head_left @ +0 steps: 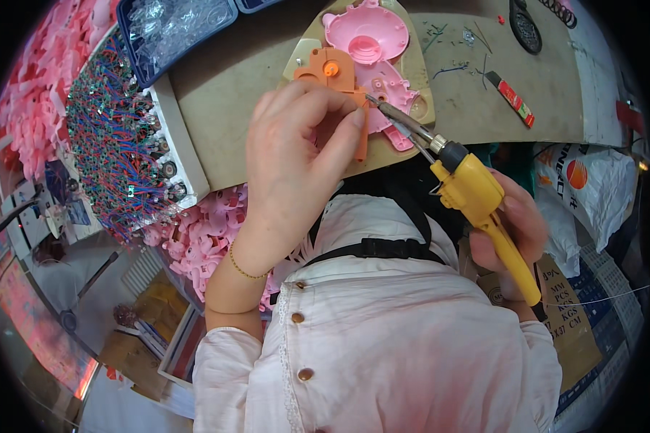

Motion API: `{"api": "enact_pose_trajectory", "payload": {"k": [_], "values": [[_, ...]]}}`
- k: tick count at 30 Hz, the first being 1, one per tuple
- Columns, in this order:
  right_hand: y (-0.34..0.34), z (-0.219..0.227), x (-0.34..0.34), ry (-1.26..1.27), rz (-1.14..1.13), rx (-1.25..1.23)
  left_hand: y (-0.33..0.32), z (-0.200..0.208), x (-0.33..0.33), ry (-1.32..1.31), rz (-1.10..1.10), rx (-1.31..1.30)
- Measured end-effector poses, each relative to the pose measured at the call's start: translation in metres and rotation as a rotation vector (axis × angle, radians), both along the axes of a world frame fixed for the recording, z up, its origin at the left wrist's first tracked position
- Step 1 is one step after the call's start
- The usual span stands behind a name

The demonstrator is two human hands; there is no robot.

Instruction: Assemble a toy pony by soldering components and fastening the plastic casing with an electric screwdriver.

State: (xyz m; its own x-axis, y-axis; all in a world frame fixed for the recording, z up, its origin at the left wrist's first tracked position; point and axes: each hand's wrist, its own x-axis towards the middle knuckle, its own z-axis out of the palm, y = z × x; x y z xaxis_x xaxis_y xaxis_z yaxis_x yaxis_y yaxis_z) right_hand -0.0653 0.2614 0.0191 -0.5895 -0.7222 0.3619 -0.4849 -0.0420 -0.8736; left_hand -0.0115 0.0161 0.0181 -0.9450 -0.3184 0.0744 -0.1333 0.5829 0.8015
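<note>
My right hand (520, 220) grips a yellow soldering gun (473, 191), its metal tip pointing up and left. The tip reaches the right edge of an orange plastic part (334, 66), close to my left fingertips. My left hand (285, 148) is bent over that orange part, thumb and forefinger pinched together; what is between them is too small to make out. Beneath the orange part lie a pink plastic shell (386, 83) and a rounded pink shell (375, 32). Both rest in a beige holder (420, 54) on the table.
To the left stand a white-walled tray (183, 137) of small wired circuit boards and a blue bin (146, 68) of clear plastic pieces. Pink parts (213, 224) are piled below. Wire scraps (451, 69), a red-and-green strip (511, 99) and a black object (525, 29) lie right.
</note>
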Motion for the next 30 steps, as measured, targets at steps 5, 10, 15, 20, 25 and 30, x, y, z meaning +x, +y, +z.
{"api": "enact_pose_trajectory", "payload": {"k": [5, 10, 15, 20, 25, 30], "values": [[-0.001, 0.003, -0.003, 0.002, 0.092, -0.006, -0.002, 0.0, 0.002, 0.013, 0.0, -0.006], [0.002, -0.004, -0.006, -0.075, 0.021, -0.06, 0.0, -0.002, -0.004, 0.027, -0.008, -0.001], [0.006, 0.001, -0.015, -0.045, 0.011, -0.064, 0.005, 0.002, -0.012, -0.013, 0.006, 0.012], [0.018, 0.011, -0.008, -0.201, -0.248, -0.064, 0.0, 0.006, -0.004, 0.011, -0.032, -0.025], [0.06, 0.04, -0.071, -0.165, -0.885, -0.154, -0.002, 0.011, 0.008, -0.088, 0.007, -0.004], [0.055, 0.067, -0.142, 0.001, -0.858, 0.039, -0.007, 0.021, 0.014, -0.11, -0.02, -0.096]]}}
